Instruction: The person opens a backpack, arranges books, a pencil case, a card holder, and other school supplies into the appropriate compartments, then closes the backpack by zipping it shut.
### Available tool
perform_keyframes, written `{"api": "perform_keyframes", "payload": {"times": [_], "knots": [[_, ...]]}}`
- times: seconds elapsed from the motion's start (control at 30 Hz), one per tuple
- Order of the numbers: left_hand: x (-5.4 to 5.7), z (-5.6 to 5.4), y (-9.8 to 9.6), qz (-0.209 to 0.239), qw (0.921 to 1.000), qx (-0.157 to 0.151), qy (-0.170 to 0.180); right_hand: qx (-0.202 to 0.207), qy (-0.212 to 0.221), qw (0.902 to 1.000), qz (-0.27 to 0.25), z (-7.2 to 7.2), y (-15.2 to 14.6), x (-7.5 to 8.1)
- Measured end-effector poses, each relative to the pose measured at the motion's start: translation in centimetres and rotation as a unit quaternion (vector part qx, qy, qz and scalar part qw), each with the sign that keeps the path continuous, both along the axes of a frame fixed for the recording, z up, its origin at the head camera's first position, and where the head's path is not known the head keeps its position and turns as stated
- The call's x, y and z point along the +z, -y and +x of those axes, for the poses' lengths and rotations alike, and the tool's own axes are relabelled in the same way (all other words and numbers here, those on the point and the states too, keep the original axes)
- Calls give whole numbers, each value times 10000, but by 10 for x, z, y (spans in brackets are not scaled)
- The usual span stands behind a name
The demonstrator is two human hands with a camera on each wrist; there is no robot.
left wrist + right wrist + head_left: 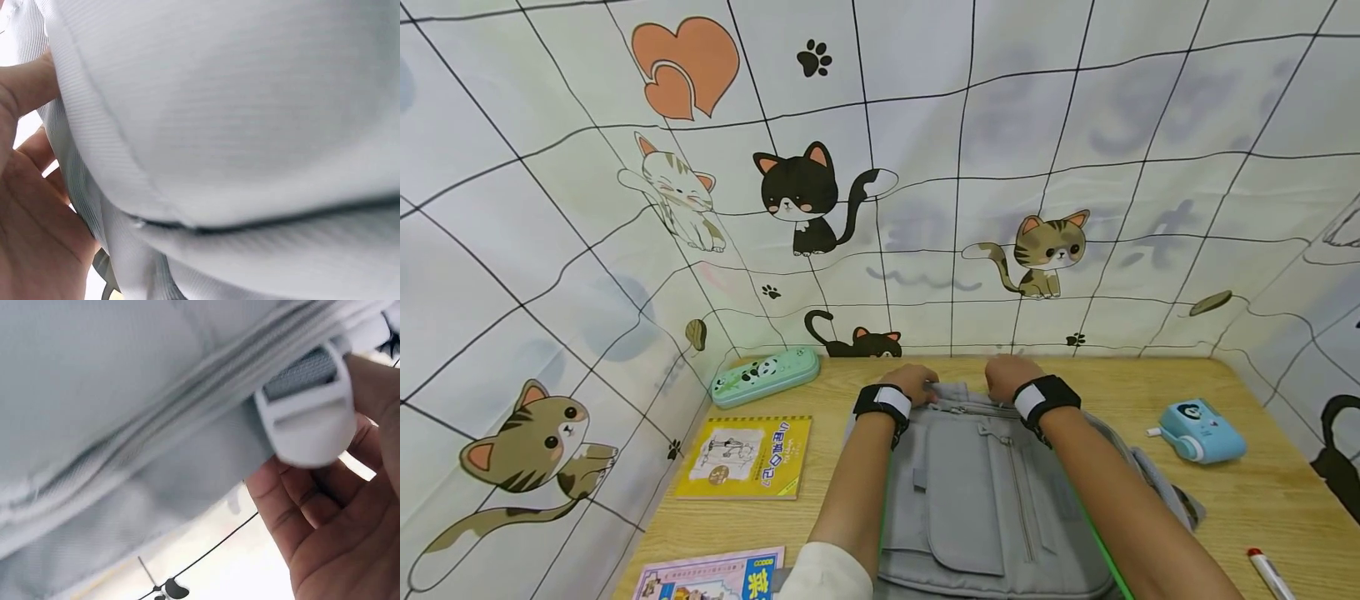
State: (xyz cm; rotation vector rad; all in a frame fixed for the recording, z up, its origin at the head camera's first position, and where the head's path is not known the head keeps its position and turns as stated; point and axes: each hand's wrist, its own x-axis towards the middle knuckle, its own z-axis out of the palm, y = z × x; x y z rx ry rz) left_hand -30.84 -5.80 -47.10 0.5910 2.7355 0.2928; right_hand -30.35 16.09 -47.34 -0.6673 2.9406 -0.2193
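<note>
A grey backpack (962, 492) lies on the wooden table, its flap pocket and slanted zipper facing up. At its far end, my left hand (912, 383) grips the fabric, and the left wrist view shows the thumb on one side with fingers behind the cloth. My right hand (1011, 377) is at the same far edge, to the right. In the right wrist view, its fingers curl around the bag's edge beside a pale plastic strap buckle (312, 425), below a zipper seam (144, 431). Both wrists wear black and white bands.
Left of the bag are a green panda pencil case (766, 377), a yellow notebook (745, 458) and a pink book (707, 575). To the right stand a blue pencil sharpener (1202, 429) and a red-capped marker (1270, 575). A cat-printed curtain (925, 217) hangs behind the table.
</note>
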Motion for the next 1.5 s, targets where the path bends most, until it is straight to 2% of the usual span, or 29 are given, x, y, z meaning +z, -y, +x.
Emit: {"api": "perform_keyframes", "payload": {"times": [0.1,0.3,0.5,0.53,0.57,0.73,0.77,0.87,0.97,1.03,1.2,1.27,1.37,1.5], "knots": [[-1,-2,0,-11,10000,-33,-3,59,182,9998,-21,0,-5,7],[-3,-5,-2,15,10000,-1,-40,18,217,9997,95,-12,-21,0],[1,-2,-3,11,10000,-46,-9,-79,184,9997,112,-14,-46,0],[5,2,-3,-31,10000,-40,-70,-93,195,9997,103,-13,-51,0],[5,2,-2,-51,9999,-40,-88,-106,227,9997,82,-13,-55,0],[3,-5,0,-67,9999,-31,-132,-128,348,9992,-153,-10,-70,4],[-1,-10,1,-1,10000,-41,-55,-143,347,9992,-149,-10,-72,5],[0,-13,-1,101,9999,-8,77,-194,337,9992,-97,-6,-75,6],[2,-14,-10,240,9995,60,195,-251,333,9991,-53,-1,-75,7],[3,-14,-21,371,9991,-5,209,-261,338,9990,-102,3,-72,7],[-5,-10,-54,685,9957,-615,117,-380,358,9985,-143,11,-67,3],[-10,-8,-64,616,9946,-837,37,-412,343,9984,-185,13,-67,0],[-17,-7,-74,462,9937,-1009,-131,-377,283,9987,-215,10,-70,-5],[-12,-8,-79,418,9939,-956,-351,-304,186,9992,-174,5,-78,-5]]}}
